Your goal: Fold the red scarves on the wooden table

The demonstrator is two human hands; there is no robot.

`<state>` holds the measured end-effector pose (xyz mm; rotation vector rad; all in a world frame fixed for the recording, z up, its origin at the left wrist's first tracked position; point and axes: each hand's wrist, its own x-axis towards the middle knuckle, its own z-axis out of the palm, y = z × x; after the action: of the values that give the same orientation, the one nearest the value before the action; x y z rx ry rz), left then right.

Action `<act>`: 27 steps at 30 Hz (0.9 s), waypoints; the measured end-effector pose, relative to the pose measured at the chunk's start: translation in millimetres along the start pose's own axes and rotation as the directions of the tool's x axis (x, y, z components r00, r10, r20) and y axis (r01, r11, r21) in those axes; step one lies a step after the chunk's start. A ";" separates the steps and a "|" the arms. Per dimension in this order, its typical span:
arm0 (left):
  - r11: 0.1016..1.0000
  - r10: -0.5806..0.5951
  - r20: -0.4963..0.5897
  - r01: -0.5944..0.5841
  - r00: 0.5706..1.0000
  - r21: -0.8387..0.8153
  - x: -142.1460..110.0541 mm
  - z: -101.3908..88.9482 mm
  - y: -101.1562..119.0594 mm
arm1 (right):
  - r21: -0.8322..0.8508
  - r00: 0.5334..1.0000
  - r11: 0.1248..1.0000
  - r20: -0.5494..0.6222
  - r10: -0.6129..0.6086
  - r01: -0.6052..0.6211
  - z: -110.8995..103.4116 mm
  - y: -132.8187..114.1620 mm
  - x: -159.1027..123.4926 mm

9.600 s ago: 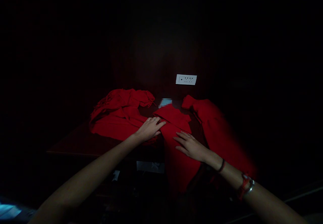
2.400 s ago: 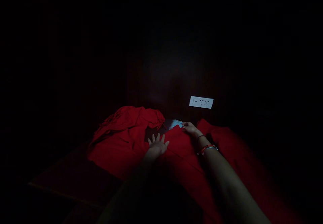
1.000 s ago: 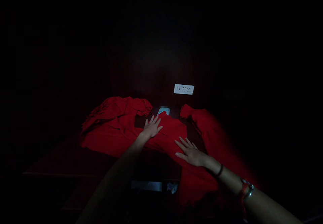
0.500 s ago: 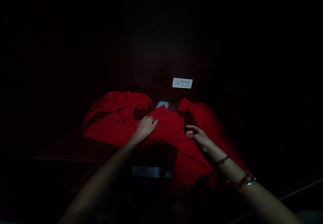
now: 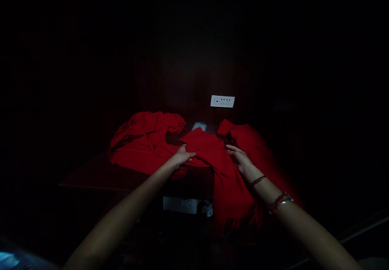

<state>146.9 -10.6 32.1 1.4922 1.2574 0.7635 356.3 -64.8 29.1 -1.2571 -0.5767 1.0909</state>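
Left hand (image 5: 184,155): flat a second ago, now pinching middle cloth's (image 5: 227,176) left edge.
Right hand (image 5: 238,157): by its right edge; grip unclear.
Middle cloth: frame centre, long axis down-right, fringe overhanging.
Counter (image 5: 91,177): open margin, lower left.

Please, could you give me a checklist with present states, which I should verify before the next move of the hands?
1. Left hand at the left edge of the middle red cloth: ok.
2. Right hand gripping that cloth: cannot tell; it is at the right edge.
3. Middle cloth wholly on the table: not ok; its fringed end hangs over the front.
4. Left red cloth smooth: not ok; rumpled.
5. Wall socket uncovered: ok.
6. Good light: not ok; very dark.
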 end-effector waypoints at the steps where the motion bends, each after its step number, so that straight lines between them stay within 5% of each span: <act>1: 0.995 -0.036 -0.023 0.034 0.999 -0.089 1.7 2.9 2.4 | -0.006 0.999 1.000 0.033 -0.005 0.005 0.9 -0.9 -2.4; 5: 0.925 0.099 -0.115 -0.134 0.988 -0.356 6.0 9.7 9.0 | -0.058 0.993 0.998 0.112 -0.027 0.033 1.7 -3.9 -10.0; 8: 0.918 0.271 -0.070 -0.280 0.960 -0.282 1.4 9.2 10.2 | -0.151 0.997 0.988 0.078 -0.021 0.033 -2.9 -6.6 -13.6; 10: 0.951 0.278 -0.004 -0.276 0.961 -0.137 -5.0 6.0 10.9 | -0.236 0.996 0.971 0.085 -0.027 0.047 -8.5 -9.7 -16.2; 13: 0.993 0.118 0.127 -0.119 0.985 0.003 -14.0 -2.1 10.9 | -0.463 0.975 0.878 0.221 -0.018 0.121 -18.5 -16.4 -21.2; 16: 0.991 -0.016 0.188 -0.009 0.982 0.134 -14.2 -10.4 5.3 | -0.740 0.928 0.619 0.370 0.047 0.264 -24.6 -22.8 -26.0; 22: 0.795 0.211 0.135 -0.250 0.968 0.553 0.3 -15.1 -10.7 | -0.870 0.866 -0.029 0.487 0.114 0.493 -10.4 -25.0 -38.1; 27: 0.538 0.300 0.127 -0.277 0.946 0.796 -7.2 -9.0 -2.1 | -0.798 0.839 -0.261 0.508 0.193 0.543 5.0 -22.4 -43.5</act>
<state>136.2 -15.0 33.8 2.5052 1.4859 0.3895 341.4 -99.7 60.4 -2.1241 -2.4453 0.3304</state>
